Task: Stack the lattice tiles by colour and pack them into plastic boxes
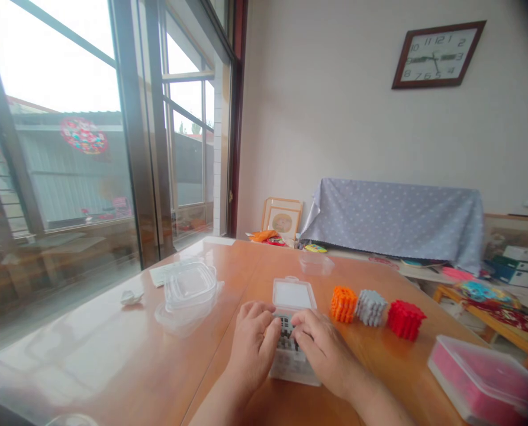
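A small clear plastic box (pixel 290 370) stands in front of me on the table, its hinged lid (pixel 295 294) swung back on the far side. Grey and dark toothed pieces (pixel 286 334) show inside it. My left hand (pixel 255 334) is closed around the box's left side, thumb along the rim. At the right side, my right hand (pixel 319 343) has bent fingers and a thumb reaching over the opening; whatever they hold is hidden. To the right stand three blocks of stacked interlocking pieces: an orange block (pixel 343 305), a grey block (pixel 371 307) and a red block (pixel 406 319).
Clear plastic containers (pixel 190 290) are stacked on the left, beside a crumpled whitish scrap (pixel 131 298). Another clear tub (pixel 316 264) sits farther back. A lidded box with pink contents (pixel 481 376) is at the right edge of the wooden table (pixel 219 367).
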`<state>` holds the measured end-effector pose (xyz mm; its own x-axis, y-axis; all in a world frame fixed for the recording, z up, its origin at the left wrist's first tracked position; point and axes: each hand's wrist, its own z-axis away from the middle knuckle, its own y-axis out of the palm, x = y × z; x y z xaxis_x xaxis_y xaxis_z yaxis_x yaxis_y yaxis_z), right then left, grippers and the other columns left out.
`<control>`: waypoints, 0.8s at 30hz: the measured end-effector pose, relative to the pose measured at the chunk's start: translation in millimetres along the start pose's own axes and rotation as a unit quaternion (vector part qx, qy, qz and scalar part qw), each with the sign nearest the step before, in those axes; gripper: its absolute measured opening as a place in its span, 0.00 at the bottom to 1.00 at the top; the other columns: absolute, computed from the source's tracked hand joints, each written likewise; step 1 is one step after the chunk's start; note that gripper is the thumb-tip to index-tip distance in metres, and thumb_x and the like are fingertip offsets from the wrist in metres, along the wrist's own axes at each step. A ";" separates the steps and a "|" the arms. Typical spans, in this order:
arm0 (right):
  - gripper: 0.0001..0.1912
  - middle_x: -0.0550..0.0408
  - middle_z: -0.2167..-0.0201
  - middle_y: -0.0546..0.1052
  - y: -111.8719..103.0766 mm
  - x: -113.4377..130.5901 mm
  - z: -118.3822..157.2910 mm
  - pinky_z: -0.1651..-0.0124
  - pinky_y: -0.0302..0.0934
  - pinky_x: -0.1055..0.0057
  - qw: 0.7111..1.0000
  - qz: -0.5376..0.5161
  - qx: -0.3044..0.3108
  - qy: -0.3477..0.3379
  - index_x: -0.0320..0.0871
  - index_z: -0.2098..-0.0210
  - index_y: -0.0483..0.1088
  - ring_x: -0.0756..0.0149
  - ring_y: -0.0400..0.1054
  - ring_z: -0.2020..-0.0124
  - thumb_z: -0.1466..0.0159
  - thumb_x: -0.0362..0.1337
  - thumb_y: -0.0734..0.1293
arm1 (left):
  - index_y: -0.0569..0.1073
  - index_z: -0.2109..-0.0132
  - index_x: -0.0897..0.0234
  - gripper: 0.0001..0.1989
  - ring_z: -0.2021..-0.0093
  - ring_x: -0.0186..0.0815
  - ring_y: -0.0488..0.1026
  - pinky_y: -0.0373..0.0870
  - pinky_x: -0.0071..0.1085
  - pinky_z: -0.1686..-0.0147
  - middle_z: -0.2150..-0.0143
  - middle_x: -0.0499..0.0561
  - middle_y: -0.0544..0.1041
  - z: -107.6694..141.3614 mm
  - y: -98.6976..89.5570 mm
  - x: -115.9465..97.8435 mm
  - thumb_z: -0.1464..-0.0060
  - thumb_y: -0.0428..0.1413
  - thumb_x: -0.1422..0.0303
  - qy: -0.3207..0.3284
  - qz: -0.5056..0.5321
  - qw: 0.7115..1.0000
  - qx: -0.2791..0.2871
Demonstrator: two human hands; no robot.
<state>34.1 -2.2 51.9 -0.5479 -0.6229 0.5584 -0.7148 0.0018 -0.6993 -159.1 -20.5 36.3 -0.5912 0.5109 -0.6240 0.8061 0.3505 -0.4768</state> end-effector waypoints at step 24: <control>0.22 0.53 0.55 0.76 -57.8 -112.5 33.6 0.54 0.65 0.64 0.981 0.019 0.052 0.186 0.47 0.52 0.75 0.58 0.72 0.56 0.45 0.45 0.74 | 0.74 0.68 0.58 0.19 0.47 0.44 0.70 0.62 0.41 0.44 0.56 0.50 0.80 -3.7 4.5 18.0 0.31 0.46 0.60 -0.048 0.047 0.997 -0.041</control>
<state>151.6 41.4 14.5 -0.7087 -0.2946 0.6411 -0.6523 -0.0726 -0.7545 -166.0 -6.9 25.2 -0.5101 0.4686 -0.7212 0.8547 0.3697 -0.3643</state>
